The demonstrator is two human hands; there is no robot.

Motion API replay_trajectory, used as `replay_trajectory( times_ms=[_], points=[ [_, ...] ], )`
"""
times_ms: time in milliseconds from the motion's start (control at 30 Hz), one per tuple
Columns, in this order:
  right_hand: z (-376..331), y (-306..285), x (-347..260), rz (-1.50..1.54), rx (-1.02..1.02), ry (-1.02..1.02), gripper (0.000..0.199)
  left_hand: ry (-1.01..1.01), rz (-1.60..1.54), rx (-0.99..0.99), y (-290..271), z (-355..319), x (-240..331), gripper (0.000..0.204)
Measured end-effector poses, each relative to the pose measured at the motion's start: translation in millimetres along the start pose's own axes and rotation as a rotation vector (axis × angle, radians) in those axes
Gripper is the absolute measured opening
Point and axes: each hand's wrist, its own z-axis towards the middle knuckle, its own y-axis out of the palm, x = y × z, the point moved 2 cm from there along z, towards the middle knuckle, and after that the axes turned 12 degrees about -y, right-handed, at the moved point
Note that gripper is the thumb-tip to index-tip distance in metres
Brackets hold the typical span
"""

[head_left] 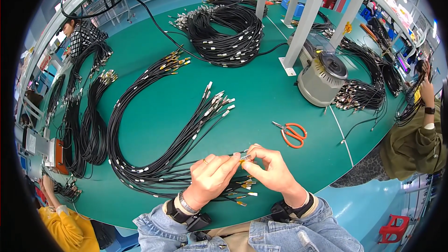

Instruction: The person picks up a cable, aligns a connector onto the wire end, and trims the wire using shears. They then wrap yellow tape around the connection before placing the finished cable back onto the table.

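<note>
Green table (254,84): left hand (212,180) and right hand (272,170) pinch a cable end (245,157); neighbouring cables (121,158), snagging, could tug it loose.

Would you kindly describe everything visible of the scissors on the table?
The scissors lie flat on the green table, just beyond the right hand, touching nothing else. They have two orange loop handles, plastic-looking, and short grey metallic blades pointing to the upper left. Whether the blades are fully shut is hard to tell.
</note>
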Motion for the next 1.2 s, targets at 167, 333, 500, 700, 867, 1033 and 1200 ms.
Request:
replay_trajectory(
  times_ms=[167,333,500,700,867,1033,1200],
  points=[
    [-0.2,-0.4,-1.0,-0.002,-0.001,0.016,0.009,0.003,-0.002,-0.007,-0.3,0.4,0.9,0.033],
    [0.1,-0.7,-0.8,0.006,0.002,0.028,0.009,-0.001,-0.013,-0.007,0.1,0.6,0.8,0.034],
    [-0.2,-1.3,0.1,0.013,0.014,0.022,0.009,-0.008,-0.012,-0.006,0.1,0.2,0.9,0.034],
    [0.0,-1.3,-0.4,0.034,0.013,0.026,0.009,-0.008,-0.014,-0.007,0.5,0.1,1.1,0.034],
    [-0.4,-0.7,0.5,0.053,0.026,0.045,0.008,0.0,-0.012,-0.004,0.5,0.5,1.8,0.034],
    [-0.7,-0.9,0.5,0.052,0.024,0.051,0.008,0.007,-0.009,-0.002,1.4,-0.3,1.7,0.033],
    [-0.3,-0.2,1.7,0.029,0.034,0.049,0.01,-0.032,-0.006,-0.011,0.7,-1.4,4.4,0.033]
  ],
)
